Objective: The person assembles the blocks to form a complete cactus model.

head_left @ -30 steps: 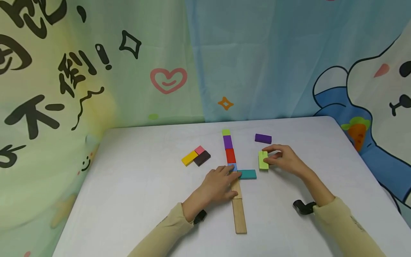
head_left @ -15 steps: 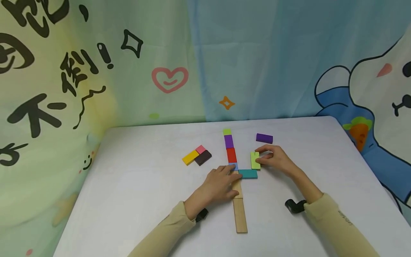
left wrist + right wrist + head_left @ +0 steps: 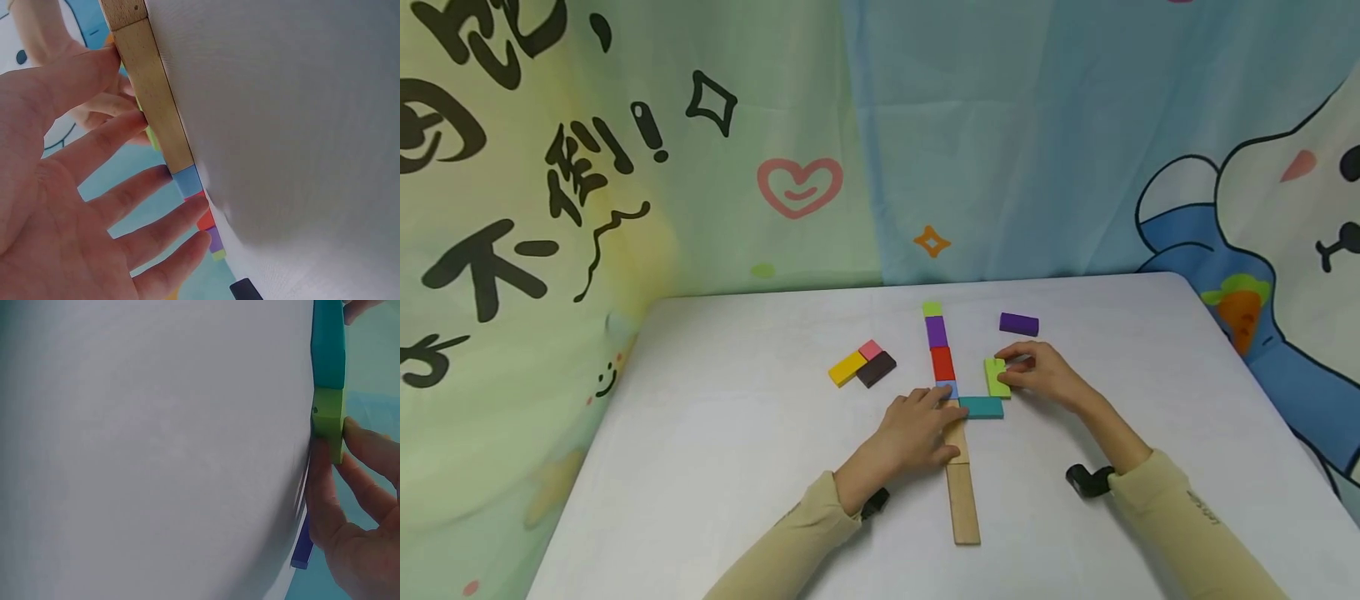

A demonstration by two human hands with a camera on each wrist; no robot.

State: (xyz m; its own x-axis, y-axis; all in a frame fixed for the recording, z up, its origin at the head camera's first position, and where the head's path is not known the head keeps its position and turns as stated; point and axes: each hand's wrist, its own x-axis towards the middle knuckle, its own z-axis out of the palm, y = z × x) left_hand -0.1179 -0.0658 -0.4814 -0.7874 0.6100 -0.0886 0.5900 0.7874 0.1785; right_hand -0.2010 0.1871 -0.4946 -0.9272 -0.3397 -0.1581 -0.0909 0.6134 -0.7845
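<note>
My right hand pinches a lime green block between thumb and fingers. That block stands against the far side of a teal block, near its right end; in the right wrist view the two meet. My left hand has its fingers spread along a row of blocks, touching a wooden block and the blue block. Beyond the blue one the row continues with a red block, a purple block and a small lime block. A second wooden block forms the near end.
Left of the row, a yellow block, a pink block and a dark brown block lie together. A dark purple block lies behind my right hand. The white table ends at a printed curtain.
My right hand has moved left with the lime green block, bringing it to the teal block's far side. The left hand stays on the row.
</note>
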